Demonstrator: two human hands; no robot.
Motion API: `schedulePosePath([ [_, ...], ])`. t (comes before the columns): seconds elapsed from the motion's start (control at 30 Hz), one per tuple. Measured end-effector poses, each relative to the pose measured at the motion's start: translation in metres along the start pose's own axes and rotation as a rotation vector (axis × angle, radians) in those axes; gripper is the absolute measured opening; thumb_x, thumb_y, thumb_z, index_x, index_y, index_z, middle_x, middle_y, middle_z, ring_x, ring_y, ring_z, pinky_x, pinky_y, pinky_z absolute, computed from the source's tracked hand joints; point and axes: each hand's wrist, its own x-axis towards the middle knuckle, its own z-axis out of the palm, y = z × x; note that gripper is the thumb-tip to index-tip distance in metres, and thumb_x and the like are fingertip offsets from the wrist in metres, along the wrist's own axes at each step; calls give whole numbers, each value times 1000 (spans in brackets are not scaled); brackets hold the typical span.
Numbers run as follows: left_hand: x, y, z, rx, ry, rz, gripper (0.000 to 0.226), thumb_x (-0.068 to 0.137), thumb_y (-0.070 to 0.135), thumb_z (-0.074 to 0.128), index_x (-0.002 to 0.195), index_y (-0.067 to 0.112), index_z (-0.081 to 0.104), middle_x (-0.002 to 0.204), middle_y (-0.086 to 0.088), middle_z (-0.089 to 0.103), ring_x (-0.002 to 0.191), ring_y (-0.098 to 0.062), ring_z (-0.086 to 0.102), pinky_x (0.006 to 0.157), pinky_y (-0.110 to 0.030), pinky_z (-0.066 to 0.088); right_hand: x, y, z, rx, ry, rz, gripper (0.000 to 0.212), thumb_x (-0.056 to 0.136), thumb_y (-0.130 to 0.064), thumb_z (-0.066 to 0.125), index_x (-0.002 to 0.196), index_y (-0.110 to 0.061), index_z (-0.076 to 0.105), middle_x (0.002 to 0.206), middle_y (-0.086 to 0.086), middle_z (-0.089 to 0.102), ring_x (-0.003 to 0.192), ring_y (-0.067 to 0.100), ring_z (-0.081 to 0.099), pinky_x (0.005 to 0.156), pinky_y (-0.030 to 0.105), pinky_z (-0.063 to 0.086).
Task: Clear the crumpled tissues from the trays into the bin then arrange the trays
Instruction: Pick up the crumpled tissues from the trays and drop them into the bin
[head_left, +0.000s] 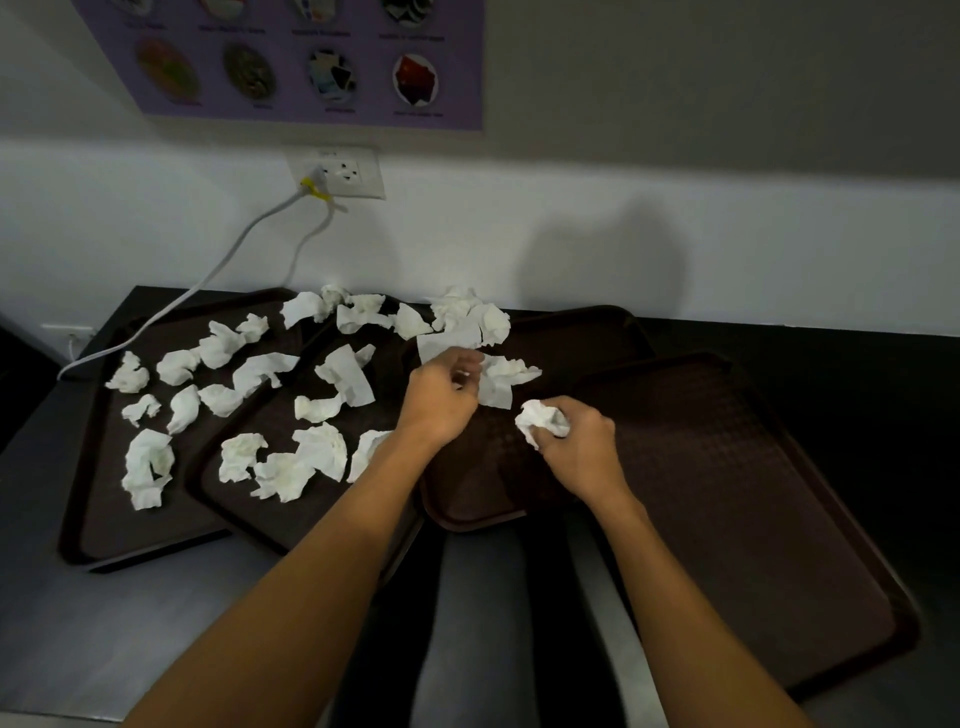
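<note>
Several dark brown trays lie overlapping on a dark counter. The left tray (93, 519) and the middle tray (234, 514) hold several crumpled white tissues (317, 452). A third tray (478, 499) carries tissues only at its far end. The right tray (753, 519) is bare. My right hand (582, 447) grips a crumpled tissue (540, 418) over the third tray. My left hand (441, 389) reaches to a flatter tissue (501, 382) with fingers curled at its edge; whether it pinches it is unclear. No bin is in view.
A white wall rises behind the counter, with a socket (340, 171) and a white cable (171, 306) trailing down over the counter's left end. A purple poster (311, 62) hangs above. A metal-looking edge (608, 597) runs along the counter front.
</note>
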Motion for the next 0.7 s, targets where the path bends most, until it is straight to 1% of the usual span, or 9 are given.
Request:
schedulePosePath([
  [0.07,13,7,11,35,-42,17,28,95,6,60,117,18,71,108,6,73,101,-5,66,90,-6,47,1,1,-5,121,20,107,24,89,-14,75,112,-18,71,96,-8,71,86,7,69,75,18,58],
  [0.13,26,12,21,106,-134,26,35,95,4,57,125,19,68,121,3,70,111,-9,64,93,-6,44,3,5,-9,290,9,222,25,91,-14,72,116,-18,70,104,-4,73,88,13,73,77,33,64],
  [0.2,39,15,30,228,-254,40,45,94,4,58,134,22,63,136,1,63,125,-15,57,104,-22,44,4,10,-12,441,-19,284,26,94,-10,68,120,-15,68,114,-2,73,97,14,74,79,38,64],
  [0.23,45,15,35,297,-305,50,50,92,4,60,138,24,60,141,0,59,129,-17,55,107,-29,45,4,12,-14,480,-27,294,25,95,-9,67,120,-14,67,118,-4,73,101,15,73,81,40,64],
  [0.3,54,12,44,418,-385,84,59,87,4,65,141,26,58,144,-2,56,131,-22,53,106,-34,47,4,16,-16,539,-44,297,23,96,-6,66,119,-10,66,120,-3,72,105,18,72,84,43,63],
  [0.4,60,7,56,516,-439,130,56,87,10,68,137,34,61,138,-4,59,124,-24,57,103,-40,50,3,18,-20,671,-60,330,23,96,-1,65,118,-2,65,121,8,71,106,27,73,87,46,62],
  [0.53,60,0,62,559,-412,185,47,89,4,66,126,33,70,123,-6,63,117,-26,58,97,-41,52,2,16,-26,748,-67,349,22,94,3,64,117,2,65,118,12,72,106,29,73,91,47,60],
  [0.6,59,-2,62,547,-389,206,40,91,5,66,124,26,71,123,-7,62,119,-26,55,97,-40,51,2,15,-27,733,-58,356,22,94,3,66,116,1,66,115,13,74,104,28,73,92,46,60],
  [0.7,55,-2,58,495,-335,198,35,95,13,66,129,19,66,126,-8,59,123,-25,51,99,-38,48,2,11,-26,723,-45,366,22,92,2,68,114,0,67,110,13,75,102,26,74,92,44,60],
])
